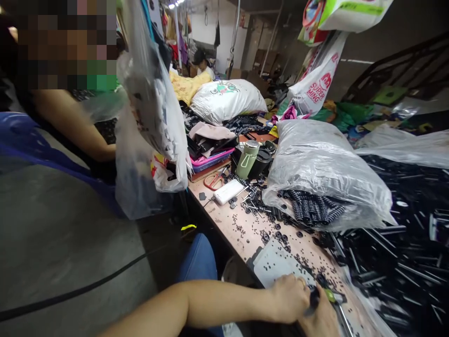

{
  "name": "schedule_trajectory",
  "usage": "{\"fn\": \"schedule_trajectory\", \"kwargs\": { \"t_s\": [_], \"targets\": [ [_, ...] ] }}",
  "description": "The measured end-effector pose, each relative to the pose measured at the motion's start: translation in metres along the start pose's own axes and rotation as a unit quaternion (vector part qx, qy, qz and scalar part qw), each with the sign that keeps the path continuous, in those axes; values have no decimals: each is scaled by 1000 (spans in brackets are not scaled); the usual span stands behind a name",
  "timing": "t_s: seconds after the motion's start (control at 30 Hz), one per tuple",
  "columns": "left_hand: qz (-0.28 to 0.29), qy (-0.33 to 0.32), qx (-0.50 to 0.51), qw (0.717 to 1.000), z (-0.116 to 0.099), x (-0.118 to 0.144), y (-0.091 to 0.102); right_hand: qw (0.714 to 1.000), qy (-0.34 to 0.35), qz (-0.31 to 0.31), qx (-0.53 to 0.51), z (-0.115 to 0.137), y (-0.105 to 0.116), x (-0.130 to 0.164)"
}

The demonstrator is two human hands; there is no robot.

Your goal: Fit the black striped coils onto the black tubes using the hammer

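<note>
At the near table edge: two hands on one small tool.
Left hand (289,297) curled shut around a black tool (315,299) with a thin metal rod; right hand (321,323) touches it, grip unclear. Beyond: scattered black washers (280,231), one white box (228,191), one green bottle (246,159), clear bag (315,159).

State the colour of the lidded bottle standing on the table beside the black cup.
The bottle is pale sage green; the head view shows it.
</note>
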State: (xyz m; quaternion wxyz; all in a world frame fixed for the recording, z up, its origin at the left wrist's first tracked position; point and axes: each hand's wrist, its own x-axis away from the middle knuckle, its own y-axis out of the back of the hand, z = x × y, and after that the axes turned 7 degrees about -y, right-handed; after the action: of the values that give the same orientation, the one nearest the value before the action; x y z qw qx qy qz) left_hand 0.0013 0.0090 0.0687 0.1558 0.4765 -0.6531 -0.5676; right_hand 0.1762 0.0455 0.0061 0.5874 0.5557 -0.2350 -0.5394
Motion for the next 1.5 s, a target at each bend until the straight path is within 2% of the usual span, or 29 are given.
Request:
{"fn": "schedule_trajectory", "kwargs": {
  "t_s": [0.13,0.23,0.33,0.47,0.57,0.67,0.73,0.77,0.83,0.9,0.97,1.03,1.07,1.2,1.27,1.4,1.43,1.5],
  "targets": [
    [-40,-24,-58,997,-4,2,-2,1000,-12,28,4,-1,1,2],
    [-49,-30,-95,994,-3,5,0,999,-22,48,5,9,14,8],
    [-33,-46,-68,996,5,6,3,997,-61,22,32,11,39,21],
    [-8,-101,-25,995,23,6,7,976,-157,-43,146,-6,73,50],
    [17,-147,-18,989,31,8,7,964,-169,-28,203,-12,84,68],
    [33,-135,-35,990,30,14,6,958,-184,-28,220,-5,89,73],
    [43,-116,-45,991,28,18,4,958,-216,4,187,4,93,71],
    [48,-107,-47,992,27,21,4,952,-259,22,159,9,96,71],
    [54,-91,-44,993,24,24,2,940,-323,100,49,20,104,73],
    [60,-81,-39,994,23,26,2,929,-342,135,-47,32,112,79],
    [64,-73,-35,995,21,27,3,930,-345,103,-72,44,117,90],
    [64,-66,-34,995,20,28,5,935,-350,55,-35,56,117,102],
    [64,-62,-35,995,19,29,5,935,-350,50,-8,61,116,107],
    [72,-49,-47,995,6,30,2,932,-336,126,54,74,116,114],
    [71,-45,-58,995,-6,30,-5,939,-323,116,34,80,123,110],
    [79,-46,-67,994,-28,35,-19,961,-272,48,-16,102,132,97],
    [85,-49,-64,993,-30,37,-21,965,-256,51,-12,108,130,94],
    [89,-61,-59,992,-29,40,-25,969,-227,100,20,117,122,92]
  ]
}}
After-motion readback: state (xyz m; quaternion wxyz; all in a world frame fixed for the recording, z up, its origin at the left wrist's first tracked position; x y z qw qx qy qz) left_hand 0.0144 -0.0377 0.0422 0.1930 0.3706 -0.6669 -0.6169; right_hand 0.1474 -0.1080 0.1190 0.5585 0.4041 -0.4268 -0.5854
